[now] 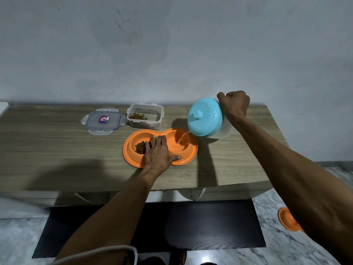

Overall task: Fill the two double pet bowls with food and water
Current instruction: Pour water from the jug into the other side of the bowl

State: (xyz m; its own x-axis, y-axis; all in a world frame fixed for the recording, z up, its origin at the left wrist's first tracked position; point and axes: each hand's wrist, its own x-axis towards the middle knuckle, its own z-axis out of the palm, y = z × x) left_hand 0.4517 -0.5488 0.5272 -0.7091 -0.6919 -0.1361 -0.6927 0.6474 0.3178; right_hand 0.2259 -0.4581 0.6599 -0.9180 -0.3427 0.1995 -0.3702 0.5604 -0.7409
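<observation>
The right hand (234, 104) is closed in a fist around the handle of a blue-lidded jug (205, 117), tipped over near the table's (47, 150) back right corner, and a thin stream of water runs from it into the right well of the orange bowl (189, 152). The left hand (159, 153) lies flat and open across the bowl's middle, fingers spread, gripping nothing. Kibble (141, 147) sits in the left well. Behind the bowl, towards the back edge, stands an open tub (145, 116) with a little kibble, its lid (104, 121) just beside it. A second orange bowl (286, 219) lies on the floor, partly hidden by the right arm.
</observation>
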